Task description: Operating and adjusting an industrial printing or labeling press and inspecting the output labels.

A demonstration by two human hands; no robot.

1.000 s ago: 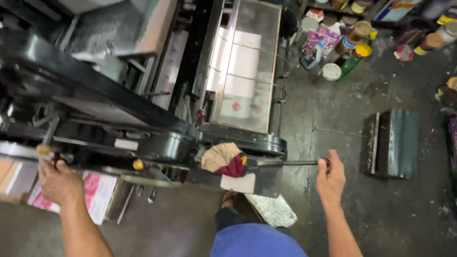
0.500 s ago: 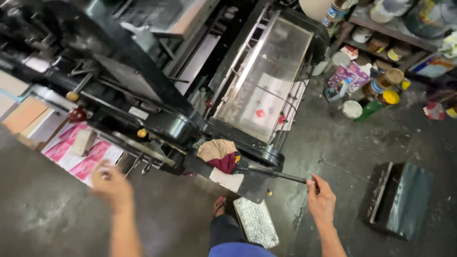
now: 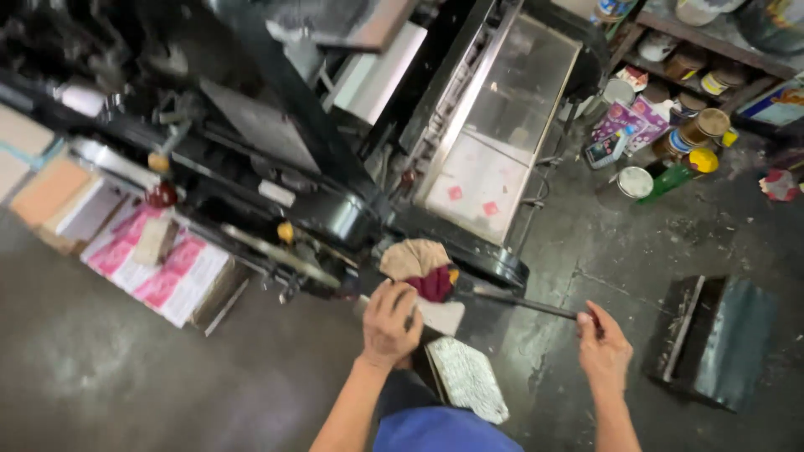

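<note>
The left hand (image 3: 391, 322) lies palm down with its fingers curled over the bundle of rags (image 3: 421, 268), one tan and one dark red, which sits on the front edge of the black printing press (image 3: 276, 159); whether the fingers actually pinch the cloth cannot be told from above. Half a second ago this hand hung free and open well off to the left, over the floor beside the pink printed sheets; it has since come across to the rags. The right hand (image 3: 603, 347) is closed around the end of the one long dark lever (image 3: 523, 303), which runs from the press out to the right, the same hold as in both earlier pictures. The view has swung a little, so the press now fills more of the upper left. Just below the rags a pale patterned cloth (image 3: 469, 378) lies on the floor by the person's blue-clad leg (image 3: 444, 431). The press carries one glass-topped bed (image 3: 502, 142) with two small pink squares showing under it. To the left, one stack of pink printed sheets (image 3: 163, 272) rests on a low pile, with brown cartons (image 3: 46, 188) beside it. On the right stands one dark metal box (image 3: 720, 339), and at the upper right a cluster of tins and bottles (image 3: 670, 151) crowds the floor and a shelf, too many and too jumbled to count surely.
</note>
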